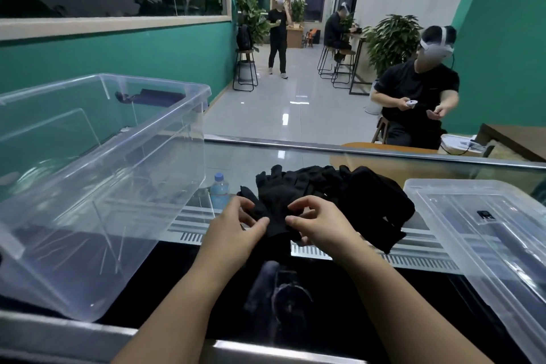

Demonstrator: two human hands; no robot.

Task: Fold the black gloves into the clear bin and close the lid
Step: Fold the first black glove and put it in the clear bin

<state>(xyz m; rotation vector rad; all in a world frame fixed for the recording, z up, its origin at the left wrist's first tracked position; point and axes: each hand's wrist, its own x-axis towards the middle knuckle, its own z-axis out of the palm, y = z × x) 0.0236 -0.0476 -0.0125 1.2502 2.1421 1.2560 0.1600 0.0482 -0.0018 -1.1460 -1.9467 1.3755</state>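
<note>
A pile of black gloves (pixel 363 198) lies on the glass counter in front of me. One black glove (pixel 270 204) sits at the pile's near left, and both hands pinch its cuff end. My left hand (pixel 236 233) grips it from the left with thumb and fingers. From the right, my right hand (pixel 319 224) holds the same cuff. The clear bin (pixel 97 183) stands open and empty at the left. Its clear lid (pixel 484 233) lies flat at the right.
A small water bottle (pixel 220 190) with a blue cap stands behind the bin's right wall, under the glass. The counter's metal edge (pixel 354 148) runs across the far side. A seated person (pixel 419 91) and others are beyond it.
</note>
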